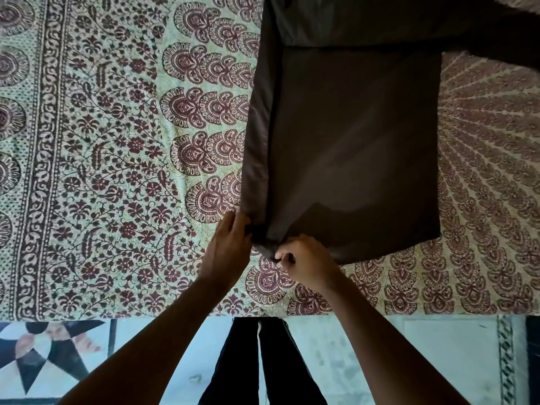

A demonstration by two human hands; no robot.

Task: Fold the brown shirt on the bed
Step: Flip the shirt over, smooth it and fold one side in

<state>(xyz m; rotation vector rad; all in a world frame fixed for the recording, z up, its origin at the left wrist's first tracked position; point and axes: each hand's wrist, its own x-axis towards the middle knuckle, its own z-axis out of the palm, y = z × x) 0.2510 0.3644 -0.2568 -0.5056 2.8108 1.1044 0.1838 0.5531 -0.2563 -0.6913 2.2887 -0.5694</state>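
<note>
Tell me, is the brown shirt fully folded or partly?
Partly folded: the brown shirt's left side is turned over, while its right sleeve is spread.

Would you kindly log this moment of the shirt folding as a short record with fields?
surface: bed with patterned bedspread
item: brown shirt, lying flat, its left side folded in over the body
sleeve: one stretches toward the upper right
left hand: grips the shirt's near left corner
right hand: pinches the hem beside it
floor: tiled floor in front of the bed

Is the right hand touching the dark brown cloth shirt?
Touching. The head view shows the right hand pinching the dark brown cloth shirt at its near corner.
</note>
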